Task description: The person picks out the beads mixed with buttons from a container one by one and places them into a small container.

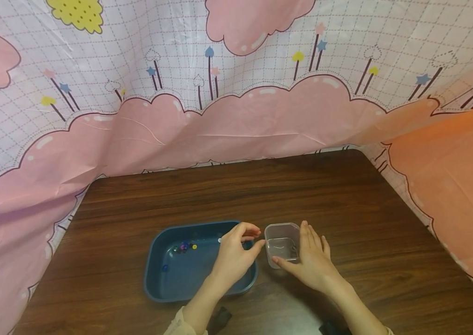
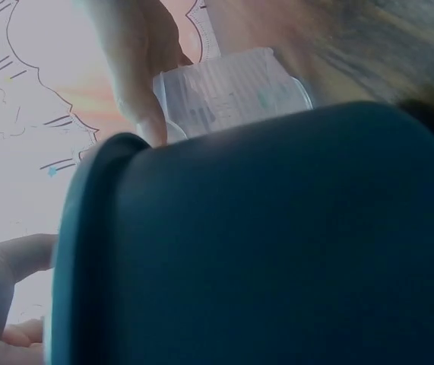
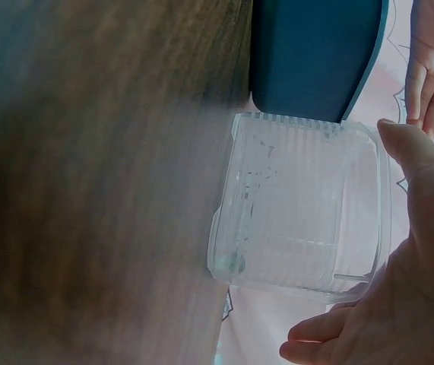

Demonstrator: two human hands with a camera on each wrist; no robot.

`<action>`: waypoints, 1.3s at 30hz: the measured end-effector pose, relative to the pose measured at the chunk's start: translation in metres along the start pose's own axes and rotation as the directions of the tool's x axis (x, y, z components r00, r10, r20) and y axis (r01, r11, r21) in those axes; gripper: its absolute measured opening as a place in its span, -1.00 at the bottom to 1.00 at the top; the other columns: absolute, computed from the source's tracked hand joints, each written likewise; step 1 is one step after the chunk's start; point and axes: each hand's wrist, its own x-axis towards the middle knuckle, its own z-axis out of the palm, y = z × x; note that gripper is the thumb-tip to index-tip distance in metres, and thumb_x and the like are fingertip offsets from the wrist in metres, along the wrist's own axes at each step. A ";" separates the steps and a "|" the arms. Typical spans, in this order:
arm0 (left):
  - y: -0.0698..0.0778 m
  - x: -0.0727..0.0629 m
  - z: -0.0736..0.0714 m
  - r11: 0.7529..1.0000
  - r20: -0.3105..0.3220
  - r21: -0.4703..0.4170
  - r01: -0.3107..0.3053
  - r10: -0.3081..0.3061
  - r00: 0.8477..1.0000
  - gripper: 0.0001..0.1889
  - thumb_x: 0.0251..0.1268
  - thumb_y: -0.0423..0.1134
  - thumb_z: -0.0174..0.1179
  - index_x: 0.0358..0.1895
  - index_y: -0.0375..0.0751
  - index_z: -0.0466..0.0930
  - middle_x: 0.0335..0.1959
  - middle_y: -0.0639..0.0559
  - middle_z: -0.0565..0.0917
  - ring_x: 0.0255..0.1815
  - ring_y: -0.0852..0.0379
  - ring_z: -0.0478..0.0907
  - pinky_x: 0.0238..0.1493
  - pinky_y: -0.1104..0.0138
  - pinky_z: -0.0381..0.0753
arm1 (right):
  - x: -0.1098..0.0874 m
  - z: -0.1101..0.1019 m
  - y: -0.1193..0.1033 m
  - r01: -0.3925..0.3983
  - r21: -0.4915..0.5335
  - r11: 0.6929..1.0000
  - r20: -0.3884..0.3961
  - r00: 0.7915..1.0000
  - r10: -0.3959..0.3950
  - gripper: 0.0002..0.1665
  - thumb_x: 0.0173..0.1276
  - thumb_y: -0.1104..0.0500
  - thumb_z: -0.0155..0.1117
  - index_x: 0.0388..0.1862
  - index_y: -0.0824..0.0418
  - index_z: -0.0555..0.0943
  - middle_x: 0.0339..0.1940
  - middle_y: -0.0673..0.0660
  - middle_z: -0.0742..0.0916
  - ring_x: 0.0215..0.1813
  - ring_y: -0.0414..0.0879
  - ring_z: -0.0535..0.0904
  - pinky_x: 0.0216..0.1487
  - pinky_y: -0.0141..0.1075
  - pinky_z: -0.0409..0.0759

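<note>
My left hand [image 1: 233, 251] hovers above the right end of a dark blue tray [image 1: 149, 274], its thumb and forefinger apart with nothing visible between them. Those fingertips point at a clear plastic container [image 1: 271, 266] just right of the tray. Beside that container, my right hand [image 1: 315, 264] has its fingers stretched along the right side and its thumb at the near rim. In the right wrist view the thumb [image 3: 407, 144] reaches the container's rim. A small greenish piece [image 3: 237, 264] shows through the container. Several small bead-like pieces [image 1: 184, 246] lie in the tray.
The tray and container stand on a dark wooden table [image 1: 236, 190]. A patterned curtain [image 1: 236, 125] hangs behind the table's far edge, and an orange-lit part of it [image 1: 458, 186] runs down the right side. A yellow piece [image 1: 194, 247] and a blue piece [image 1: 165, 268] lie in the tray.
</note>
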 end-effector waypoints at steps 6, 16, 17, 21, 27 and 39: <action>-0.006 -0.004 -0.007 0.998 -0.018 0.058 0.017 -0.016 1.000 -0.79 0.18 -0.42 0.35 -0.13 -0.30 0.58 -0.17 -0.06 0.66 -0.12 0.02 0.66 -0.04 0.23 0.69 | -0.001 0.000 -0.001 -0.009 0.010 1.000 0.013 1.000 0.009 0.48 0.15 -0.52 0.20 0.52 0.52 -0.21 0.53 0.52 0.00 0.53 0.42 -0.13 0.39 0.42 -0.20; -0.016 -0.010 -0.023 0.993 -0.064 0.089 0.083 -0.078 0.995 -0.78 0.17 -0.41 0.36 -0.14 -0.26 0.57 -0.18 -0.08 0.67 -0.14 -0.04 0.67 -0.05 0.13 0.69 | -0.001 0.000 -0.002 -0.015 -0.029 0.999 -0.008 1.000 0.015 0.48 0.13 -0.55 0.19 0.51 0.54 -0.13 0.53 0.51 0.05 0.54 0.38 -0.09 0.41 0.39 -0.16; -0.017 -0.010 -0.024 0.992 -0.072 0.088 0.086 -0.080 0.994 -0.78 0.17 -0.41 0.36 -0.14 -0.26 0.57 -0.18 -0.08 0.67 -0.14 -0.04 0.67 -0.05 0.12 0.69 | 0.000 0.000 -0.002 -0.015 -0.032 0.999 -0.011 1.000 0.015 0.47 0.13 -0.55 0.18 0.51 0.54 -0.13 0.53 0.50 0.05 0.54 0.38 -0.08 0.41 0.39 -0.16; -0.020 -0.012 -0.028 0.991 -0.085 0.094 0.097 -0.089 0.992 -0.78 0.16 -0.41 0.36 -0.15 -0.26 0.57 -0.18 -0.07 0.67 -0.14 -0.07 0.67 -0.06 0.13 0.69 | -0.001 0.000 -0.002 -0.017 -0.035 0.999 -0.011 1.000 0.017 0.47 0.14 -0.54 0.18 0.51 0.54 -0.13 0.53 0.50 0.05 0.54 0.38 -0.08 0.41 0.39 -0.16; -0.024 -0.015 -0.034 0.987 -0.088 0.092 0.128 -0.120 0.989 -0.77 0.15 -0.42 0.37 -0.14 -0.26 0.57 -0.17 -0.09 0.67 -0.14 -0.11 0.68 -0.04 0.10 0.68 | -0.001 0.001 -0.003 -0.027 -0.030 0.999 -0.006 1.000 0.027 0.47 0.14 -0.54 0.18 0.51 0.53 -0.15 0.54 0.49 0.03 0.54 0.37 -0.09 0.41 0.38 -0.16; -0.035 -0.022 -0.054 0.974 -0.151 0.102 0.204 -0.188 0.970 -0.75 0.13 -0.42 0.39 -0.13 -0.26 0.59 -0.18 -0.10 0.69 -0.13 -0.13 0.70 -0.05 0.04 0.69 | 0.000 0.003 -0.004 -0.033 -0.040 0.999 -0.010 0.999 0.033 0.47 0.13 -0.53 0.20 0.51 0.53 -0.13 0.54 0.49 0.05 0.54 0.36 -0.07 0.41 0.37 -0.13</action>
